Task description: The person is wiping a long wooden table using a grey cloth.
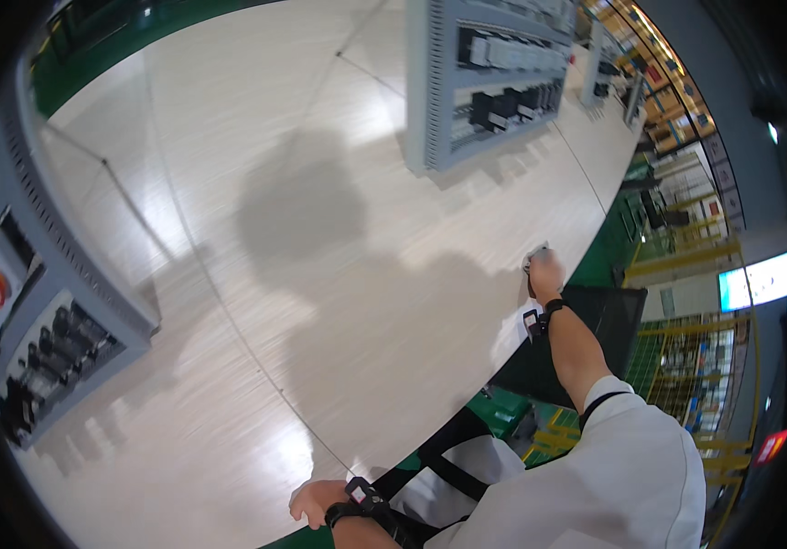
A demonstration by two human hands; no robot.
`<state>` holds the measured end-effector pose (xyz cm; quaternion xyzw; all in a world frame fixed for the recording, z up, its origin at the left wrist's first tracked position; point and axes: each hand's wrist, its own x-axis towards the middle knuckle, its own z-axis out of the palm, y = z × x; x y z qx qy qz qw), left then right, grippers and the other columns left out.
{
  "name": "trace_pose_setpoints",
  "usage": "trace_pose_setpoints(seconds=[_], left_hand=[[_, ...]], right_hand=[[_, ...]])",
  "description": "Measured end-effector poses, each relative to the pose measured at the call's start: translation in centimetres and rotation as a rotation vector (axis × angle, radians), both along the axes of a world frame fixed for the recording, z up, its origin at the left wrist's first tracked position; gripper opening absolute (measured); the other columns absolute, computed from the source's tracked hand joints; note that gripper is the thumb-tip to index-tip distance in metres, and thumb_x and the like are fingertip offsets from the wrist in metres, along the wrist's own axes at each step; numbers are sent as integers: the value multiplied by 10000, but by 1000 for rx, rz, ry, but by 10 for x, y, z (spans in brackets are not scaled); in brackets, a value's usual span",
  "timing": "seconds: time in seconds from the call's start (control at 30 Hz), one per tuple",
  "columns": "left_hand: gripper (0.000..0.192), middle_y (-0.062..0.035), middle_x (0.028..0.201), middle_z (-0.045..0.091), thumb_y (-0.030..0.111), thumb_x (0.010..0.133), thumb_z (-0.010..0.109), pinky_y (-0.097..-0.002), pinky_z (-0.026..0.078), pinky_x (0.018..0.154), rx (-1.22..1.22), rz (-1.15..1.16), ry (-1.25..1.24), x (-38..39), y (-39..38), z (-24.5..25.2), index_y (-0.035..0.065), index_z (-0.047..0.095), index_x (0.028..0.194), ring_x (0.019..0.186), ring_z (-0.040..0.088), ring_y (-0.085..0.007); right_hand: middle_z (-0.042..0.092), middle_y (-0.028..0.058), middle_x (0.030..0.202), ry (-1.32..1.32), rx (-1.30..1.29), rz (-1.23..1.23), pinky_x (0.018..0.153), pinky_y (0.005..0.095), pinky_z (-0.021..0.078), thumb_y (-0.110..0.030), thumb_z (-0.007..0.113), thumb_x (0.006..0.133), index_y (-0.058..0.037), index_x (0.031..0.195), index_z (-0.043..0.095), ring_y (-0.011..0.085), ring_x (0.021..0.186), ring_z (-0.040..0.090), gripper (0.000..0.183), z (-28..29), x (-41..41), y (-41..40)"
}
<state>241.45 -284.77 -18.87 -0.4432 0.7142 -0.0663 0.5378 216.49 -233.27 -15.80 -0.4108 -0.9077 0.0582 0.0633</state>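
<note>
My right hand [547, 273] is pressed low over the pale wood-grain tabletop [393, 329], near its right edge. Its fingers are blurred and closed around a small grey-and-white thing [536, 251], which looks like a crumpled cloth; most of it is hidden under the hand. At the bottom of the view, my left hand [316, 502] rests at the table's near edge, fingers bent and the thumb apart, with nothing visible in it. Each wrist wears a black strap with a small device.
A grey perforated rack panel [428, 103] with electrical modules stands at the far side. Another such panel [71, 288] stands at left, with a red knob. Beyond the right edge are a black chair-like surface [599, 316], yellow mesh fencing [682, 343] and a lit screen [758, 280].
</note>
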Motion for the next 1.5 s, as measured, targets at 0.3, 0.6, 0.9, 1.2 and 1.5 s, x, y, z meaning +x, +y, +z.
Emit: trace_pose_setpoints(seconds=[0.3, 0.6, 0.9, 1.2, 1.5], left_hand=[[392, -174, 1040, 660, 413, 862, 463, -565, 477, 708, -2, 526, 173, -32, 21, 15, 101, 673, 973, 932, 630, -389], [418, -195, 1037, 649, 422, 885, 431, -555, 478, 719, -178, 1014, 331, -52, 22, 57, 73, 636, 987, 925, 622, -400], [445, -215, 1035, 637, 431, 908, 399, -544, 479, 731, -415, 1335, 424, -51, 15, 62, 45, 600, 1001, 919, 613, -410], [474, -236, 1032, 625, 441, 930, 367, -534, 480, 743, -527, 1398, 667, -5, 34, 7, 17, 563, 1014, 912, 605, -421], [504, -256, 1029, 613, 450, 953, 335, -524, 481, 755, -742, 1607, 816, -52, 16, 63, -11, 526, 1028, 906, 597, -431]], right_hand=[[410, 190, 1373, 143, 386, 746, 1068, 515, 258, -388, 549, 865, -118, 1369, 448, 398, 1277, 331, 580, -32, -121, -148], [395, 212, 1358, 125, 64, 1199, 1074, 537, 245, -290, 577, 841, -110, 1331, 468, 421, 1251, 325, 534, 1, -105, -334], [458, 205, 1280, 345, 30, 1500, 1055, 528, 276, -263, 622, 776, -106, 1252, 506, 399, 1192, 398, 514, 4, -131, -493], [413, 96, 1432, -141, -419, 2057, 1087, 596, 274, -381, 710, 683, -243, 1312, 529, 399, 1359, 309, 670, 24, 55, -430], [415, 220, 1352, 216, 94, 1109, 1069, 504, 293, -174, 583, 802, -124, 1297, 480, 413, 1267, 370, 509, 4, -100, -272]])
